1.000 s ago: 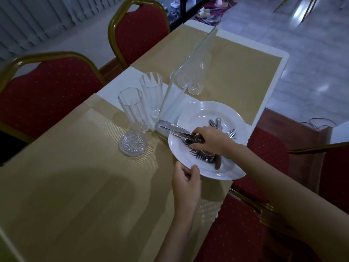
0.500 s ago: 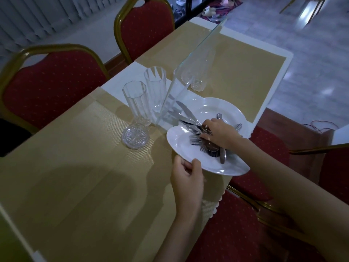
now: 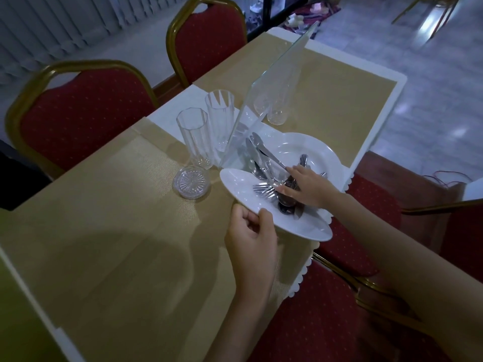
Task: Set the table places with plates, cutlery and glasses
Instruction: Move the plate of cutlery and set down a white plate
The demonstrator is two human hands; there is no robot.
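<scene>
While the left hand (image 3: pixel 251 231) pinches the near rim of a round white china plate (image 3: pixel 245 189), thumb on top and fingers curled beneath, that plate tilts up, its near edge raised off the table. The right hand (image 3: pixel 307 188) lies on the pile of silver steel cutlery (image 3: pixel 269 178) resting on this plate, fingers curved over the forks, spoons and knives; whether they actually grasp any piece I cannot tell. Just behind the tilted plate sits a second white plate with a wavy rim (image 3: pixel 313 148), partly covered by the first. Left of the tilted plate, close by, stands a small round cut-glass coaster (image 3: pixel 192 182). Behind the coaster rise two tall clear faceted glasses (image 3: pixel 194 141), side by side. An upright clear glass divider panel (image 3: pixel 271 82) runs away from the tilted plate, with more glasses (image 3: pixel 273 111) seen through it. All rests on a long table under tan woven mats (image 3: pixel 109 231). Red padded chairs with gold frames (image 3: pixel 81 111) stand around the table.
</scene>
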